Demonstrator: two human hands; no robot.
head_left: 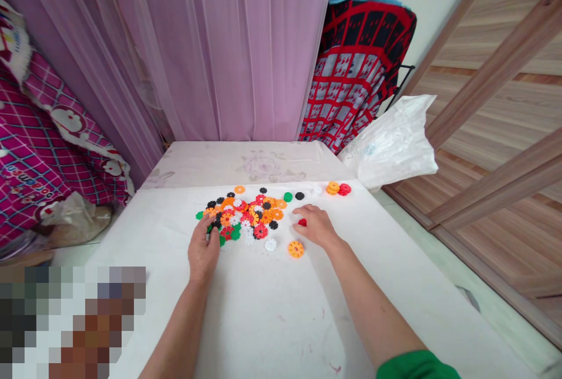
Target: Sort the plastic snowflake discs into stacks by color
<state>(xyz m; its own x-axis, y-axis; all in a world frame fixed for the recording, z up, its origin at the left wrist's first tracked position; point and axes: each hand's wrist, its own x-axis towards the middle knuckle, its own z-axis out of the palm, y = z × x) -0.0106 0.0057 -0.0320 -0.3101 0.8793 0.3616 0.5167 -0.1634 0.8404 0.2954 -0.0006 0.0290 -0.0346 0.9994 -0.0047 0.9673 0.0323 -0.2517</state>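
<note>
A loose pile of plastic snowflake discs (253, 215) in orange, red, black, white and green lies on the white-covered table. My left hand (204, 250) is at the pile's left edge, thumb and fingers apart, close to green and black discs. Right of the pile, my right hand (318, 225) curls its thumb and fingers around a red disc (302, 222), which is partly hidden. An orange disc (295, 249) lies just in front of that hand, and a white disc (270, 244) sits between it and the pile.
Behind the pile's right side are a green disc (288, 197), a black disc (300, 196) and pale white discs (317, 190). Orange discs (332, 188) and red discs (345, 190) lie farther right. A white plastic bag (390, 144) is beside the table's right edge; a purple curtain (237, 45) hangs behind.
</note>
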